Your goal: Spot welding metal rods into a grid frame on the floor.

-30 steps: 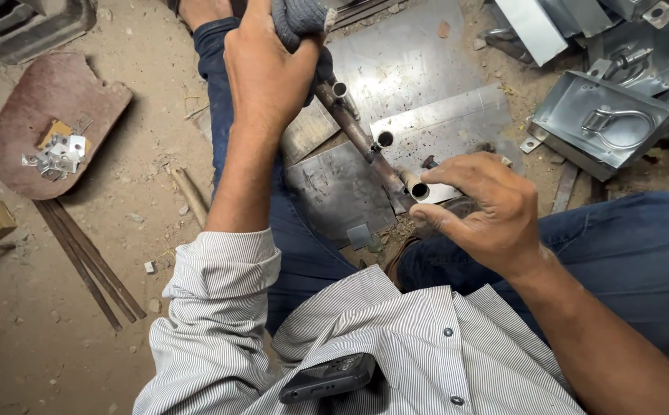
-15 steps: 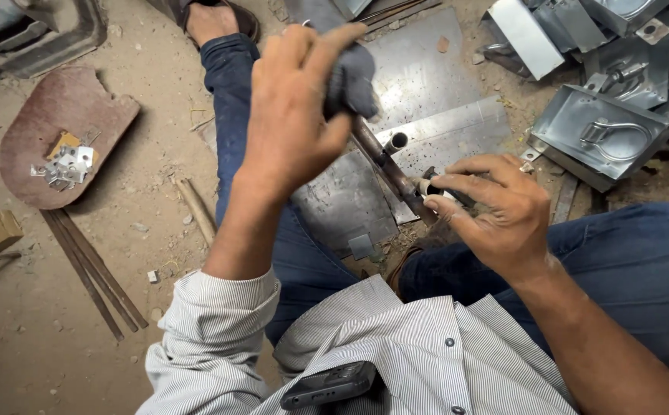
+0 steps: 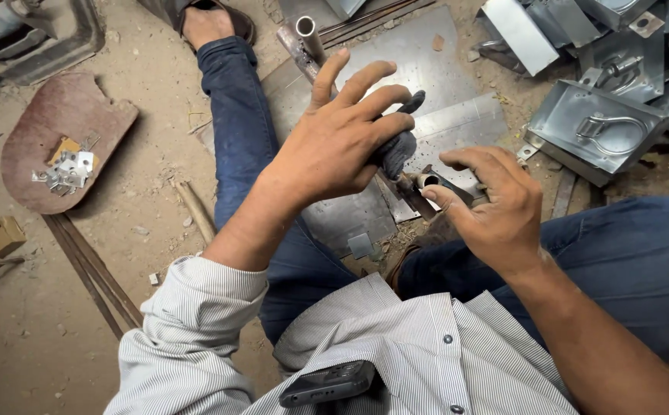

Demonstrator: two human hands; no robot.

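two bare hands are working close together over a steel sheet (image 3: 442, 84) lying on the sandy floor. left hand (image 3: 342, 142) is pinching a dark rag (image 3: 400, 150) under its spread fingers, pressing it against a long metal tube (image 3: 308, 34) that is running up toward a sandalled foot (image 3: 211, 23). right hand (image 3: 488, 207) is closing thumb and fingertips around a small metal piece (image 3: 434, 182), just beside the rag. a phone (image 3: 327, 382) is sitting in the shirt pocket.

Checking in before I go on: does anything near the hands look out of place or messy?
Mostly clutter: small metal brackets lie heaped on a rusty plate on the dirt floor, and bent sheet-metal trays sit piled askew. A phone pokes from the shirt pocket.
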